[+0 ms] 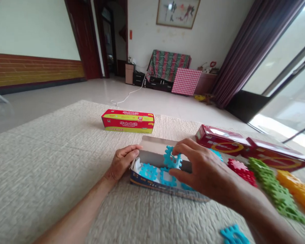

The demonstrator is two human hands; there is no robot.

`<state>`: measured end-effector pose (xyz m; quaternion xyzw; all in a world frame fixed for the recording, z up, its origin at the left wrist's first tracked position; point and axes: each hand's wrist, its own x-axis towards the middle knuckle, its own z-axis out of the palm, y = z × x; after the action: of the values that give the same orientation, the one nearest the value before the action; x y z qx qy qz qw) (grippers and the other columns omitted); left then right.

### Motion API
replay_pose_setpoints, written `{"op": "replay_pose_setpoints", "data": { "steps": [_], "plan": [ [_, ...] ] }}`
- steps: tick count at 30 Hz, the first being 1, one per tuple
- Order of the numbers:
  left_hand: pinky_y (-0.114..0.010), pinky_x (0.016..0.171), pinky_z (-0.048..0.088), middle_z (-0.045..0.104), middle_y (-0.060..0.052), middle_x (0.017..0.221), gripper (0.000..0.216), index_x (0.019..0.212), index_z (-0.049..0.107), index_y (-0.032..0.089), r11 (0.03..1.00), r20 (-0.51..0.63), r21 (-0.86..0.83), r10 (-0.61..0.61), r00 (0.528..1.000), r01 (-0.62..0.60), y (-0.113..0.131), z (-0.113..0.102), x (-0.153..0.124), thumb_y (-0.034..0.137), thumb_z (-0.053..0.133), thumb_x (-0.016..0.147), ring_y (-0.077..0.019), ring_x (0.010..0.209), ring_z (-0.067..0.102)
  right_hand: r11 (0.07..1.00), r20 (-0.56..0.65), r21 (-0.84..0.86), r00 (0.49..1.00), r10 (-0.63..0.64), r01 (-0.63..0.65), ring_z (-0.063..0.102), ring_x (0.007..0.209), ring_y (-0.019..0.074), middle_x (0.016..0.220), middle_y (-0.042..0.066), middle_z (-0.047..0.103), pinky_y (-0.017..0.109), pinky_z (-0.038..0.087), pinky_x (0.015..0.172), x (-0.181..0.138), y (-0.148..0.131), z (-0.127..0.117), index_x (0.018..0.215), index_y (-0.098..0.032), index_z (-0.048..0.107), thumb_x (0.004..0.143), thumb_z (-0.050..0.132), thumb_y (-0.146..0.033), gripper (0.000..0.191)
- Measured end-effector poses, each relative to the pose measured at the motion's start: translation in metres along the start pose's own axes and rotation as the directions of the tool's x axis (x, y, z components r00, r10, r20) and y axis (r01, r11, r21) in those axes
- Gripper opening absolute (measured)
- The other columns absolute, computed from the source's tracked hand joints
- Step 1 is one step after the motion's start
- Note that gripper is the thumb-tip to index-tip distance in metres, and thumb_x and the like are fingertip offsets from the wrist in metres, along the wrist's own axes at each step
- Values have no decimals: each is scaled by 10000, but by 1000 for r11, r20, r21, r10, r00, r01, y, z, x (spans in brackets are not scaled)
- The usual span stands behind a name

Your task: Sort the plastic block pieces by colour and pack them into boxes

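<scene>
An open cardboard box point(152, 183) lies on the beige quilted cloth point(53, 162) in front of me. Several light blue toothed plastic tiles point(148, 171) lie inside it. My left hand point(122, 162) grips the box's left end, fingers curled over the rim. My right hand point(200, 169) hovers over the box and pinches one blue tile point(171, 158) upright between thumb and fingers, above the others.
A red and yellow box point(128, 121) lies farther back. Two long red boxes point(222, 139) sit at the right. Rows of red tiles point(241, 169), green tiles point(271, 186) and orange tiles point(298, 189) lie beside them. One loose blue tile point(234, 234) rests near the front edge.
</scene>
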<state>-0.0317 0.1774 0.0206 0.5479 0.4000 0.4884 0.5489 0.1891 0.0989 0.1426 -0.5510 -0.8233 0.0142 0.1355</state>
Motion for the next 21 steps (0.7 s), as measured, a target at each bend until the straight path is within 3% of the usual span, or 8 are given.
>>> {"op": "replay_pose_setpoints", "data": {
  "steps": [5, 10, 13, 16, 19, 21],
  "plan": [
    [-200, 507, 359, 592, 14, 641, 376, 961, 698, 135, 1000, 13, -22, -1, 1000, 2, 2, 1, 0, 430, 634, 737, -91, 545, 463, 997, 128, 49, 989, -73, 68, 576, 832, 180, 969, 52, 596, 307, 462, 724, 27, -17, 26, 958, -183, 616, 722, 694, -277, 266],
    [-208, 532, 377, 610, 1, 675, 367, 963, 697, 139, 1000, 20, -14, 4, 1000, -4, 1, 1, 0, 426, 622, 746, -101, 569, 488, 992, 15, 84, 996, -92, 91, 572, 859, 163, 1036, 61, 578, 297, 459, 750, 18, -12, 27, 1003, -186, 578, 789, 651, -325, 265],
    [-209, 527, 372, 602, 2, 660, 380, 992, 693, 142, 1000, 25, -1, 6, 1000, -6, -2, 0, 0, 434, 607, 764, -103, 565, 490, 998, -71, 40, 997, -36, 39, 574, 761, 139, 964, 41, 595, 283, 445, 671, -7, 8, 11, 958, -213, 566, 897, 501, -367, 178],
    [-208, 527, 367, 597, 2, 658, 400, 1027, 687, 140, 1000, 19, 12, 10, 1000, -10, -5, -1, 0, 436, 607, 771, -103, 567, 489, 990, -120, -109, 990, 77, -90, 559, 653, 138, 830, 25, 598, 280, 409, 580, -40, 39, 0, 873, -226, 561, 912, 448, -402, 213],
    [-209, 523, 359, 592, 0, 665, 423, 1059, 678, 135, 1000, 20, 12, 16, 1000, -16, -6, -2, 1, 441, 605, 777, -98, 561, 478, 942, -146, -248, 970, 196, -227, 545, 585, 148, 753, 23, 591, 279, 376, 522, -69, 68, 4, 795, -225, 549, 874, 483, -446, 244],
    [-208, 514, 350, 579, 2, 647, 433, 1070, 674, 129, 1000, 25, 14, 19, 1000, -19, -6, -1, 1, 442, 603, 779, -95, 550, 465, 933, -129, -240, 961, 244, -269, 532, 546, 142, 701, 20, 585, 269, 369, 496, -79, 79, 11, 750, -221, 535, 859, 490, -437, 245]
  ]
}}
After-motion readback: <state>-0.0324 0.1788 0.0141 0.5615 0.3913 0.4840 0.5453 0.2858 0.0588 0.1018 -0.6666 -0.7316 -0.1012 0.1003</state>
